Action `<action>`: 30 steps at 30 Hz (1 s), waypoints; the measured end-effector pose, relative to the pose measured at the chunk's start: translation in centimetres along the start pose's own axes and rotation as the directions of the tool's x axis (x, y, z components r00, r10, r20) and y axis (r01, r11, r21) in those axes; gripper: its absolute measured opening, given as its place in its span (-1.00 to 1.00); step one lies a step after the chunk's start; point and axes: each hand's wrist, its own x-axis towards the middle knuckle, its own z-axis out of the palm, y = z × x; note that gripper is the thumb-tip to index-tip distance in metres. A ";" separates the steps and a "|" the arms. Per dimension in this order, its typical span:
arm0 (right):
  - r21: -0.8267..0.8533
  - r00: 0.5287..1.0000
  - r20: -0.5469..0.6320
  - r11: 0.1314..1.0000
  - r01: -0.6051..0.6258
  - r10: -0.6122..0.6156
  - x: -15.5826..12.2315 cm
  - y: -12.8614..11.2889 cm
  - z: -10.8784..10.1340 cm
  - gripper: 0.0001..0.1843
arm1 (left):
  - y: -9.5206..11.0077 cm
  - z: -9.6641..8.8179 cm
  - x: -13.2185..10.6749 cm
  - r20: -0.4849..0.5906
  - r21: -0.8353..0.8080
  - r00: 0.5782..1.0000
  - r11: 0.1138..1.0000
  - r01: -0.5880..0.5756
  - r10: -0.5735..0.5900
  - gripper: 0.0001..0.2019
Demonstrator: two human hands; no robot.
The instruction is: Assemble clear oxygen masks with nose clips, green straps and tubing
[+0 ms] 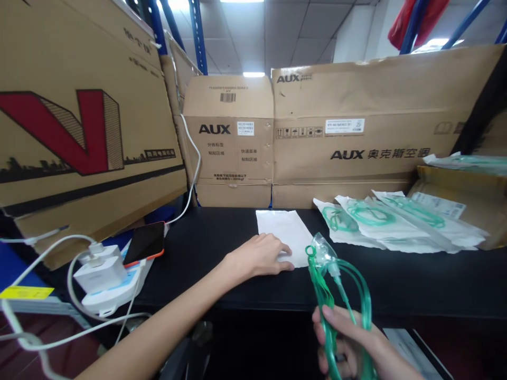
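Observation:
My left hand rests on a flat white paper pouch on the black table. Its thumb and index finger are apart, with the pouch's surface showing between them; the other fingers are partly hidden. In my right hand, a clear oxygen mask with coiled green tubing is held just beyond the table's front edge. A bright green strap hangs along the tubing. The mask points away from me, close to the pouch's right corner.
Several packed white pouches with green tubing lie at the right, beside a cardboard box. Large cartons stand along the back. A phone and a power strip with white chargers and cables sit at the left.

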 end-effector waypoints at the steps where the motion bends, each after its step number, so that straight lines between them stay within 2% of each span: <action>1: -0.004 1.000 0.011 1.000 -0.014 0.014 0.0 0.1 -0.1 -0.53 | 0.1 -0.1 -0.1 0.005 0.010 1.000 1.000 -0.008 0.008 -0.64; 5: -0.015 0.999 0.048 1.000 -0.015 0.015 0.0 0.2 -0.5 -0.56 | 0.6 0.1 -0.4 0.002 0.075 1.000 0.997 -0.029 0.029 -0.72; 12: -0.063 0.995 0.080 0.997 -0.046 0.051 0.1 0.2 -0.3 -0.50 | 2.3 2.3 -1.0 -0.115 0.138 0.993 0.990 0.015 0.001 -0.76; 18: -0.177 0.992 0.123 0.984 -0.008 0.030 0.7 0.6 -0.4 -0.45 | 1.8 1.5 -1.2 -0.204 -0.021 0.977 0.998 0.053 -0.056 -0.64; 24: -0.172 0.993 0.026 0.979 -0.112 0.118 1.9 1.2 -0.7 -0.45 | 1.7 1.4 -1.7 -0.245 -0.232 0.959 0.969 0.083 -0.141 -0.58; 30: -0.150 0.991 -0.035 0.980 -0.133 0.129 2.3 1.2 -1.0 -0.50 | 2.4 1.7 -2.1 -0.270 -0.365 0.941 0.926 0.094 -0.203 -0.58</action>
